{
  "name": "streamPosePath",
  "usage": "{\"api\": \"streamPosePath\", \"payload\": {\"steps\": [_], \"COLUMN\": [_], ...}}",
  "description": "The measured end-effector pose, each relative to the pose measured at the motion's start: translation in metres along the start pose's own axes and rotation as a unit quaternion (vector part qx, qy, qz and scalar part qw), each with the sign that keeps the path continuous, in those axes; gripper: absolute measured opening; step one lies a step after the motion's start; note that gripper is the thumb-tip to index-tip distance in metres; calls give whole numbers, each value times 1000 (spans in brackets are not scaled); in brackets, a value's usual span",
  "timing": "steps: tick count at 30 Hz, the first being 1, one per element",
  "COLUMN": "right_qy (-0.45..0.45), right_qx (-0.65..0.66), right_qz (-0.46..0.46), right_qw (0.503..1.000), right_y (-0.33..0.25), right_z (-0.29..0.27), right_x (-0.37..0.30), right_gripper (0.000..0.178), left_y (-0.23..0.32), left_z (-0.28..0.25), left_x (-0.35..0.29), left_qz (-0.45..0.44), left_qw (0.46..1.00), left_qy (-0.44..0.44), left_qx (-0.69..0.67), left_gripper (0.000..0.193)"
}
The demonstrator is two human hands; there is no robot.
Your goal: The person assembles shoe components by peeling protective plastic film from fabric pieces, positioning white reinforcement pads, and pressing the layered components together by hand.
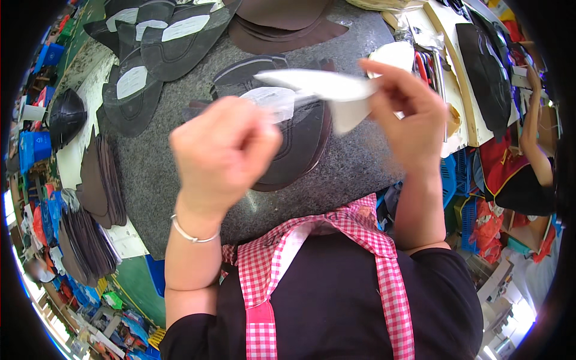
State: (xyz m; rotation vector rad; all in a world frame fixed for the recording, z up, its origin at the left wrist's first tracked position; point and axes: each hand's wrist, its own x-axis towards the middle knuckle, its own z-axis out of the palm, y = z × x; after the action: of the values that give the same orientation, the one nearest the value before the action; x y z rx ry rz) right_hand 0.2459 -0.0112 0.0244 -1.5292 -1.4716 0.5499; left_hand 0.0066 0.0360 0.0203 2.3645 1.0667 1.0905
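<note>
My right hand (414, 114) is closed on a thin white sheet (318, 83), which is smeared by motion and stretches leftward in the air. My left hand (225, 153) makes a fist, knuckles up; whatever may be between its fingers is hidden. Below both hands lies a dark curved piece that looks like a shoe upper (294, 147), resting on brown pieces of the same kind. A white patch (273, 101) shows on its upper part, partly behind the left fist.
Dark curved pieces with white patches (132, 83) overlap at the far left of the grey stone slab (180, 174). Brown pieces (282, 30) are stacked at the far edge. More brown pieces (84, 240) stand in rows at left. Another person's arm (531, 132) is at right.
</note>
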Motion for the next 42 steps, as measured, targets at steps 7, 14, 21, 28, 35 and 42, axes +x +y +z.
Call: {"api": "streamPosePath", "payload": {"steps": [7,14,21,28,35,42], "right_qy": [33,-99,-215,-154,-206,-228], "right_qx": [141,224,368,356,344,447], "right_qz": [103,73,163,179,178,202], "right_qw": [984,967,890,904,899,841], "right_y": [26,-13,-12,-5,-6,0], "right_z": [-17,31,25,28,19,20], "right_x": [-3,-5,-2,1,3,-1], "right_gripper": [24,17,18,20,24,46], "left_y": [-21,13,5,3,6,2], "left_z": [-49,-5,10,10,21,17], "left_x": [-23,-6,-3,-10,-11,-8], "left_qz": [-32,177,175,214,176,167], "left_qw": [995,983,984,977,984,984], "left_qy": [78,2,28,-3,26,5], "left_qx": [-53,43,-7,-21,-17,-66], "left_gripper": [16,37,31,21,34,36]}}
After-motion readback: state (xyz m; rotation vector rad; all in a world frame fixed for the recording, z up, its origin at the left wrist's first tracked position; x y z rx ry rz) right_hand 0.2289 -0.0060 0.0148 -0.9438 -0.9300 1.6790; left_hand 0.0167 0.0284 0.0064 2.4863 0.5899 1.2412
